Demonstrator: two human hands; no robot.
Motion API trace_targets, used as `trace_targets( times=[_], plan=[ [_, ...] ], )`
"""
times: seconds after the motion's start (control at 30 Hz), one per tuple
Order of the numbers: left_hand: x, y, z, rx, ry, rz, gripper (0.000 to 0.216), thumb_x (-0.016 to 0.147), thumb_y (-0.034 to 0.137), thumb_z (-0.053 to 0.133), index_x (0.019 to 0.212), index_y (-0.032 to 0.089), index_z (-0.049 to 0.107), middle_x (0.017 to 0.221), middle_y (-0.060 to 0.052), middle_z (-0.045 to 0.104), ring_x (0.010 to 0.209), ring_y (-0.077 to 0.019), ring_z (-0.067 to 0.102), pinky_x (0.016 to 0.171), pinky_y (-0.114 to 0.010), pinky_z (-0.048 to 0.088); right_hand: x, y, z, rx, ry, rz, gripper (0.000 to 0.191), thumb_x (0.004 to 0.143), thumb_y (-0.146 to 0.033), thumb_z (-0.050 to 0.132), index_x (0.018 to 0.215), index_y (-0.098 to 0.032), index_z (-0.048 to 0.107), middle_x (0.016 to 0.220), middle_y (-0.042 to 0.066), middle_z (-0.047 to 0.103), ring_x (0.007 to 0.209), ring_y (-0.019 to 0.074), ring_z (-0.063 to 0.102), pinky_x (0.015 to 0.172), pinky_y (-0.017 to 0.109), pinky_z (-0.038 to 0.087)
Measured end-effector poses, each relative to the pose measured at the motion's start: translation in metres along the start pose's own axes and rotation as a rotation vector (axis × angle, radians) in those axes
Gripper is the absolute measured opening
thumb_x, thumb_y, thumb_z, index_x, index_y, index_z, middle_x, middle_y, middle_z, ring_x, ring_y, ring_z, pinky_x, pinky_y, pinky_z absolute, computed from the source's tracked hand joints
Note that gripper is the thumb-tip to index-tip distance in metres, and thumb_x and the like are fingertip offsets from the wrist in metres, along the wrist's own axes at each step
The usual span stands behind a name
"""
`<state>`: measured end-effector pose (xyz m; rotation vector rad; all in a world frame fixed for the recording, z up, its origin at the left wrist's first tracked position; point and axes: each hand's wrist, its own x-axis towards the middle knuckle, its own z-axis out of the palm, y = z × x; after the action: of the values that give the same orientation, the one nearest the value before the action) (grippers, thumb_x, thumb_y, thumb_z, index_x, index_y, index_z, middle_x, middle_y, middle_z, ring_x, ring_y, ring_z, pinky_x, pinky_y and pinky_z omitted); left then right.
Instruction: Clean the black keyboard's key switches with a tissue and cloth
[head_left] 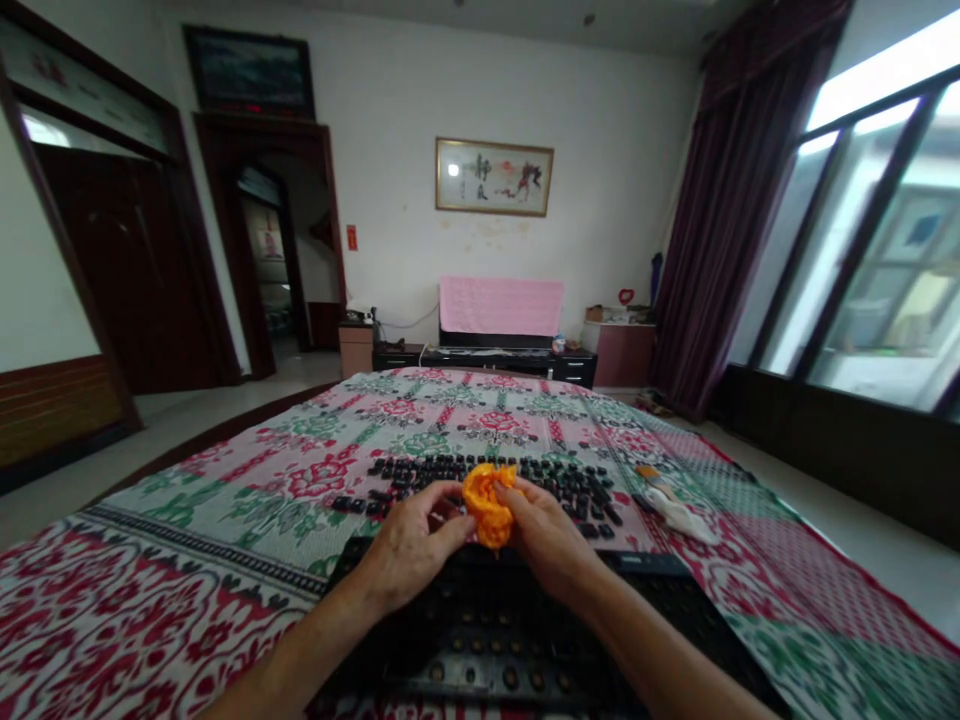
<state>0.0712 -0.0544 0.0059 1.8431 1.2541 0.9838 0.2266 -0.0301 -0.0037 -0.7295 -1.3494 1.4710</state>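
Observation:
A soft, crumpled orange wad (489, 505) is held up between my two hands; whether it is cloth or putty I cannot tell. My left hand (418, 535) grips its left side with thumb and fingers. On the other side, my right hand (546, 530) pinches it, the thumb pressed into its folds. Below my forearms lies a black keyboard base (495, 640) with its keys off and bare round key mounts showing. Just beyond the hands, many loose black keycaps (420, 475) are spread over the cloth, some hidden behind the hands and the wad.
A patterned red, green and white cloth (307, 475) covers the table. To the right lie a brush (651, 478) and a crumpled white cloth (684, 518). A low cabinet (577, 367) stands by the far wall, with windows (892, 250) at the right.

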Motion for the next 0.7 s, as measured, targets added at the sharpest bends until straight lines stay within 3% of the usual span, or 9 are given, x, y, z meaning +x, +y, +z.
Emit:
trace_targets(
  times=[0.13, 0.27, 0.33, 0.47, 0.6, 0.7],
  plan=[
    [-0.001, 0.000, 0.006, -0.322, -0.032, -0.120, 0.037, 0.070, 0.037, 0.052, 0.100, 0.015, 0.048, 0.078, -0.004, 0.061, 0.064, -0.0126, 0.058, 0.050, -0.019, 0.042, -0.008, 0.000, 0.010, -0.159, -0.004, -0.017, 0.034, 0.076, -0.046, 0.044, 0.086, -0.016, 0.057, 0.074, 0.001, 0.057, 0.061, 0.0103, 0.048, 0.055, 0.021, 0.038],
    [0.002, -0.005, 0.005, -0.410, 0.043, -0.166, 0.021, 0.065, 0.027, 0.055, 0.079, 0.013, 0.054, 0.065, -0.001, 0.059, 0.053, -0.0087, 0.053, 0.046, -0.017, 0.039, -0.010, -0.001, 0.014, -0.257, -0.034, -0.024, 0.031, 0.076, -0.043, 0.046, 0.087, -0.017, 0.058, 0.072, 0.000, 0.055, 0.063, 0.0109, 0.049, 0.057, 0.022, 0.040],
    [0.005, -0.010, 0.002, -0.353, 0.084, -0.182, 0.016, 0.061, 0.023, 0.055, 0.074, 0.012, 0.054, 0.058, 0.001, 0.055, 0.046, -0.0068, 0.048, 0.042, -0.016, 0.036, -0.011, -0.003, 0.015, -0.208, -0.039, 0.000, 0.030, 0.074, -0.037, 0.049, 0.097, -0.018, 0.054, 0.076, 0.000, 0.056, 0.065, 0.0117, 0.051, 0.059, 0.023, 0.042],
    [0.009, -0.019, -0.004, -0.076, 0.186, -0.153, 0.014, 0.059, 0.019, 0.052, 0.071, 0.013, 0.054, 0.056, 0.002, 0.055, 0.045, -0.0073, 0.047, 0.042, -0.017, 0.034, -0.013, -0.005, 0.014, -0.258, 0.001, -0.014, 0.049, 0.070, -0.029, 0.054, 0.117, -0.024, 0.040, 0.096, 0.003, 0.056, 0.079, 0.0151, 0.054, 0.066, 0.028, 0.045],
    [0.007, -0.021, 0.000, 0.119, 0.234, -0.068, 0.017, 0.062, 0.029, 0.052, 0.068, 0.014, 0.057, 0.058, 0.001, 0.057, 0.053, -0.0105, 0.050, 0.048, -0.020, 0.037, -0.013, 0.002, 0.013, -0.493, 0.090, -0.155, 0.048, 0.068, -0.035, 0.056, 0.113, -0.022, 0.046, 0.111, 0.006, 0.050, 0.088, 0.0185, 0.053, 0.074, 0.031, 0.044],
    [0.004, -0.016, 0.004, 0.033, 0.162, -0.017, 0.019, 0.065, 0.031, 0.053, 0.071, 0.014, 0.056, 0.061, 0.001, 0.057, 0.056, -0.0105, 0.051, 0.051, -0.019, 0.038, -0.010, 0.010, 0.012, -0.538, 0.136, -0.174, 0.037, 0.068, -0.033, 0.056, 0.102, -0.020, 0.052, 0.097, 0.005, 0.057, 0.081, 0.0175, 0.055, 0.071, 0.030, 0.045]
  ],
)
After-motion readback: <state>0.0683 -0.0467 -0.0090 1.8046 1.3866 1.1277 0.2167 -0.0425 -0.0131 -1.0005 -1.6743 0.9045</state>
